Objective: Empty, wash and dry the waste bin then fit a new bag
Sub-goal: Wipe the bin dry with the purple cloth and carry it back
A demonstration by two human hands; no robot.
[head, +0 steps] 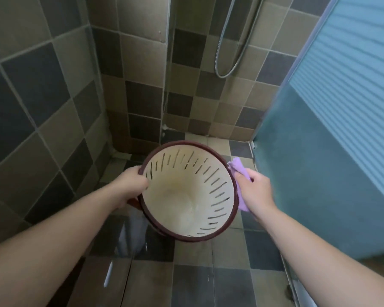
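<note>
drying step, i judge: left hand [132,181] grips the cream slotted plastic bin's [182,196] maroon rim; right hand [256,191] beside it clutches a purple cloth [239,171]; next, wipe inside.

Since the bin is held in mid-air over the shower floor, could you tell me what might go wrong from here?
1. The left hand grips the waste bin only at its dark rim, so the tilted bin could slip and drop onto the tiled floor.
2. The right hand presses the purple cloth on the outer wall alone; the yellowish stain inside may go unwiped.
3. The floor looks glossy, perhaps wet, so footing may be slippery.
</note>
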